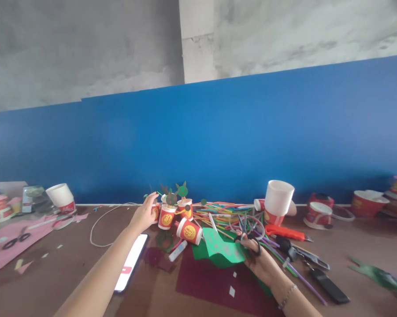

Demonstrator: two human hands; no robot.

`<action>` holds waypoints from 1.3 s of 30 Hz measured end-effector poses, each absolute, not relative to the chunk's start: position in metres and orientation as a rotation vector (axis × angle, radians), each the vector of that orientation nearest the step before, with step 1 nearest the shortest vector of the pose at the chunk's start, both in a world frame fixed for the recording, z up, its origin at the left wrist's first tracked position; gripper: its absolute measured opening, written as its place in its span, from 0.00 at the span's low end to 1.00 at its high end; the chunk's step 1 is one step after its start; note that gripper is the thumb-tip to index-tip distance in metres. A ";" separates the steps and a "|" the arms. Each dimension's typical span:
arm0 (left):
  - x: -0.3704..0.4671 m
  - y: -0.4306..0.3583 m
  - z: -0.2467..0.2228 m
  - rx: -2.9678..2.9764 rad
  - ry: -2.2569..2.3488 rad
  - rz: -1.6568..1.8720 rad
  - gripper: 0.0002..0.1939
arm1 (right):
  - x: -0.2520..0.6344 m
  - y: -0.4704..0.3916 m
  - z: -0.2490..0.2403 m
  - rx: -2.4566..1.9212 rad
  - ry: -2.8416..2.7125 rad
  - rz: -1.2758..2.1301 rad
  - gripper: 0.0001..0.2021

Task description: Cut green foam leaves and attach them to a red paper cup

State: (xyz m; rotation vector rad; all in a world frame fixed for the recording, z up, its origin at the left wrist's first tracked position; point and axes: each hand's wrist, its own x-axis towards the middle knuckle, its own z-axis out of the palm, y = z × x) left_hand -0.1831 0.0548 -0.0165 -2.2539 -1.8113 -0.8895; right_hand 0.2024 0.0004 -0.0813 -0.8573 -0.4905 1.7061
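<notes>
My left hand (146,214) reaches beside a group of small red-and-white paper cups, its fingers apart. Closest to it is a paper cup (156,212), partly behind the fingers; whether they touch is unclear. A nearby upright cup (167,217) and another cup (185,209) carry green cut-out figures (183,191). One cup (189,231) lies on its side. My right hand (259,264) holds scissors (243,223), blades pointing up and away, with fingers at the dark handle loops. Green paper (220,247) with drawn outlines lies against that hand.
Maroon paper (198,281) lies in front, a phone (131,264) by my left forearm. Coloured sticks (214,211) spread behind. To the right are stacked white cups (279,196), an orange utility knife (286,231) and keys (289,251). Pink paper (36,240) lies left.
</notes>
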 end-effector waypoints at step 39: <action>-0.246 0.060 -0.060 -1.363 -2.702 -0.940 0.24 | 0.203 -0.001 -0.079 -0.803 -0.460 1.767 0.13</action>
